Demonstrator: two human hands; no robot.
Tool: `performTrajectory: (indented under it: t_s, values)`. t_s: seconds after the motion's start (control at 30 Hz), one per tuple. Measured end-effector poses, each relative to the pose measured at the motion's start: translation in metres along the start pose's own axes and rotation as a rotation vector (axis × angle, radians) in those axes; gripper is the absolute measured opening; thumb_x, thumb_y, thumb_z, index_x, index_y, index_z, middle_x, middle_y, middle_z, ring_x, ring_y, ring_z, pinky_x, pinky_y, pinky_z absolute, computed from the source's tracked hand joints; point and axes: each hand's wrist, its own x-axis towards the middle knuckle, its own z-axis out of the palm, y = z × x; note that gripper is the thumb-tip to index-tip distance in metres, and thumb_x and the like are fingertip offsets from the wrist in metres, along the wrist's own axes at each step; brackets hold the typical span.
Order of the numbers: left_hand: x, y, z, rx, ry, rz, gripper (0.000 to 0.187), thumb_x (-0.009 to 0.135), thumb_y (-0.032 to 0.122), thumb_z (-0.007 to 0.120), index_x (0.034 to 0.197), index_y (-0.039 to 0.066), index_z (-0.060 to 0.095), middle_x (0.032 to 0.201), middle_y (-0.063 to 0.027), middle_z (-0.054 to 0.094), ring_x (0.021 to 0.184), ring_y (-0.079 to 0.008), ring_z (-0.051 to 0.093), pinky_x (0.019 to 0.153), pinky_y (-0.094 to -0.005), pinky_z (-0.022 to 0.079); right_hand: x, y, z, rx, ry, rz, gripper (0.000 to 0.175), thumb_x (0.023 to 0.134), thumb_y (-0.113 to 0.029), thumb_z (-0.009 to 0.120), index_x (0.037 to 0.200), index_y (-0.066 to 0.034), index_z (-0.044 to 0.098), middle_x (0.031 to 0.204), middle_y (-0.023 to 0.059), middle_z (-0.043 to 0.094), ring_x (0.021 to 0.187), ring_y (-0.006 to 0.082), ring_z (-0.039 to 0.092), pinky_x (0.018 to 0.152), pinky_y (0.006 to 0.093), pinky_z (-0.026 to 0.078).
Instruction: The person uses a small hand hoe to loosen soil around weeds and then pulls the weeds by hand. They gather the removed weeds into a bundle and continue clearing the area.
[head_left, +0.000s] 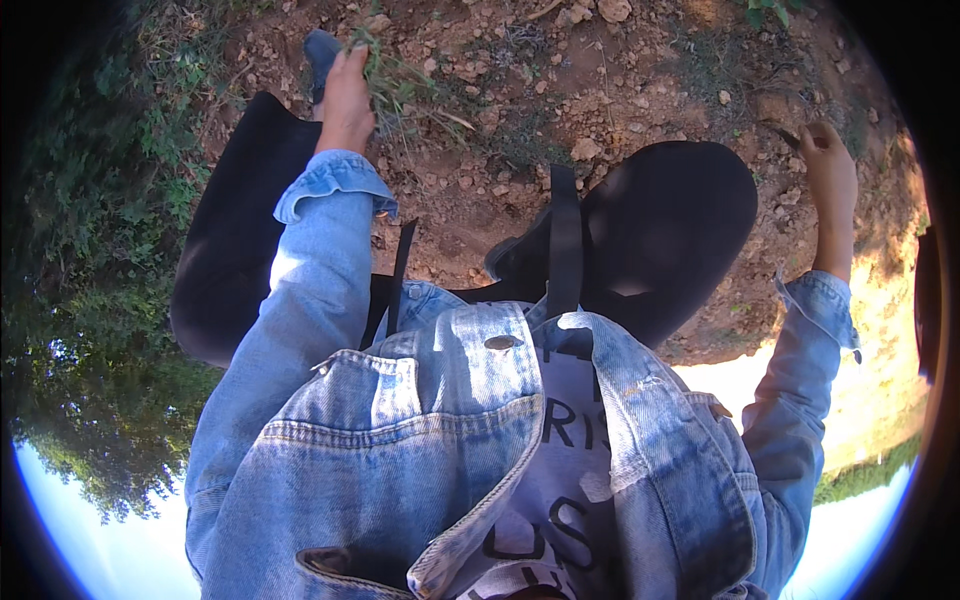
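Observation:
My left hand (349, 97) grips a bunch of uprooted or cut green grass (397, 86), its stems trailing to the right over the soil. Just behind that hand shows the toe of a dark shoe (321, 60). Far to the right, my right hand (831, 161) is held low over the ground, fingers curled around the end of a dark, narrow object (784, 136). Most of this object is too small and shaded to tell what it is; it may be a tool.
Reddish, stony soil (457, 180) with clods and sparse weeds (525, 139) lies before me. Dense leafy plants (112, 187) stand on the left. My bent knees (675, 225) in black trousers frame the ground, and a black strap (564, 240) hangs from my chest.

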Motion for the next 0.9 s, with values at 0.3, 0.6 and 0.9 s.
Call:
performTrajectory:
  t_s: [0.3,0.6,0.9]
  values:
    - [-0.025,-0.092,-0.004,1.368,-0.248,-0.070,0.057,0.072,0.043,0.067,0.106,-0.003,0.061,0.111,-0.0258,0.058,0.103,-0.0397,0.056,0.088,-0.0434,0.044,0.001,0.005,-0.001,-0.012,0.043,-0.010,0.030,0.086,-0.036,0.054,0.102,-0.0130,0.062,0.096,0.0094,0.066,0.091,0.0283,0.063,0.076,0.0366,0.048]
    - [-0.021,-0.153,-0.005,1.282,-0.105,-0.526,0.042,0.081,0.037,0.057,0.103,0.002,0.064,0.122,-0.0216,0.053,0.113,-0.0372,0.051,0.092,-0.0435,0.043,-0.008,-0.011,-0.002,0.012,0.091,-0.008,0.020,0.085,-0.028,0.056,0.093,-0.0109,0.060,0.088,0.0097,0.067,0.081,0.0315,0.063,0.069,0.0410,0.048]
    - [-0.007,-0.059,0.050,0.237,-0.344,-0.358,0.055,0.083,0.029,0.054,0.125,-0.005,0.045,0.136,-0.0202,0.040,0.120,-0.0295,0.043,0.098,-0.0358,0.034,-0.012,-0.015,-0.005,0.038,0.103,-0.009,0.017,0.084,-0.026,0.056,0.089,-0.0112,0.061,0.081,0.0104,0.066,0.075,0.0320,0.063,0.066,0.0427,0.048]
